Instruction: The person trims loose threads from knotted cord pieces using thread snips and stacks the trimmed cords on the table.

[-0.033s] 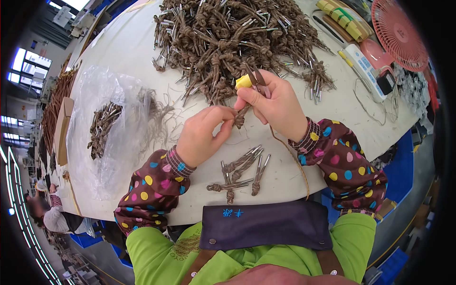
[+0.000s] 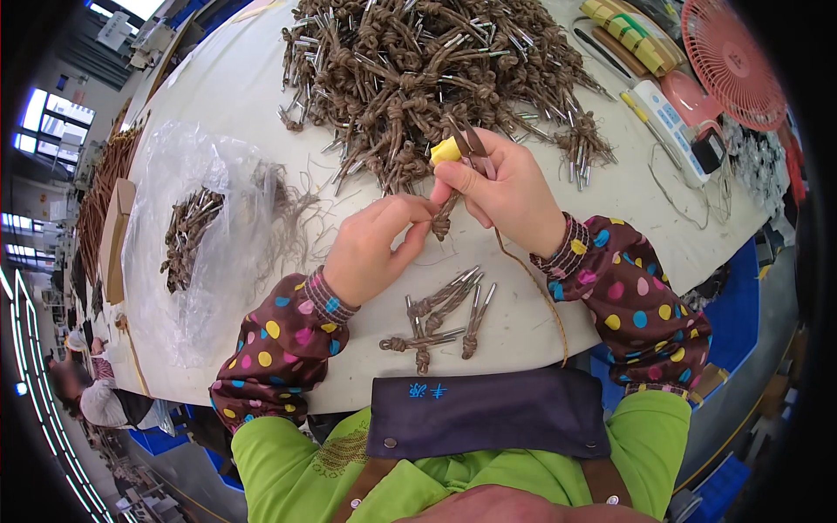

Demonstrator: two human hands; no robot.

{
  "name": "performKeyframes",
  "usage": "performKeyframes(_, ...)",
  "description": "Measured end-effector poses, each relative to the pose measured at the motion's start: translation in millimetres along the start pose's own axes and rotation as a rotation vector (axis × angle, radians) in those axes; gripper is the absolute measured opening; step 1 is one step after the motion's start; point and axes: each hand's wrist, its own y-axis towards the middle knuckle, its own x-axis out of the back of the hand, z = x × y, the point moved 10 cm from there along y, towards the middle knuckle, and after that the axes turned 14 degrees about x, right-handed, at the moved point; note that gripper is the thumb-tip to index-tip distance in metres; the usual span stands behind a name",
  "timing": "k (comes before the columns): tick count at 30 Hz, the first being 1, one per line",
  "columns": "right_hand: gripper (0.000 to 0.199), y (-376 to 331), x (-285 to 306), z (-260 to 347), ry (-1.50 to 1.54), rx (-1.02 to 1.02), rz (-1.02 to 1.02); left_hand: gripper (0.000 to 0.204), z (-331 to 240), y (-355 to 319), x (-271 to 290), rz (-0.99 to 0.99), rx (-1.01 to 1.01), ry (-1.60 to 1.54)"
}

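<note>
My right hand (image 2: 510, 187) is closed around small scissors (image 2: 471, 144), dark blades pointing up and away. Yellow wrapping (image 2: 445, 151) covers a fingertip beside the blades. Below these fingers hangs a short brown knotted cord (image 2: 442, 227), knot end down. My left hand (image 2: 375, 240) pinches at the cord's side with thumb and forefinger; the exact grip point is partly hidden. A thin brown string (image 2: 540, 292) runs from beneath my right hand to the table's near edge. Several knotted cords with metal tips (image 2: 432, 322) lie on the table below my hands.
A large heap of similar cords (image 2: 418, 78) covers the far middle. At left lies a clear plastic bag (image 2: 235, 253) with cords and loose threads (image 2: 292, 205) beside it. A pink fan (image 2: 732, 65) and white power strip (image 2: 671, 131) stand far right. Another person (image 2: 105, 397) is at far left.
The knotted cord between my hands has turned slightly, its knot end dipping a little lower. My hands have barely moved.
</note>
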Motion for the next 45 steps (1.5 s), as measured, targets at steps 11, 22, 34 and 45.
performKeyframes(11, 0.017, -5, -23, 3, 0.171, -0.003, 0.223, 0.021, 45, -10, -27, 0.385, 0.341, -0.812)
performKeyframes(22, 0.014, -5, -10, 0, -0.055, 0.089, 0.029, 0.055, 10, -2, -16, 0.174, 0.133, -0.021)
performKeyframes(34, 0.012, -1, -6, 0, -0.038, 0.005, 0.09, 0.023, 9, -2, 0, 0.073, 0.042, 0.031)
performKeyframes(45, 0.011, -4, -13, 6, -0.042, 0.045, 0.112, 0.023, 11, -4, -5, 0.108, 0.171, 0.064)
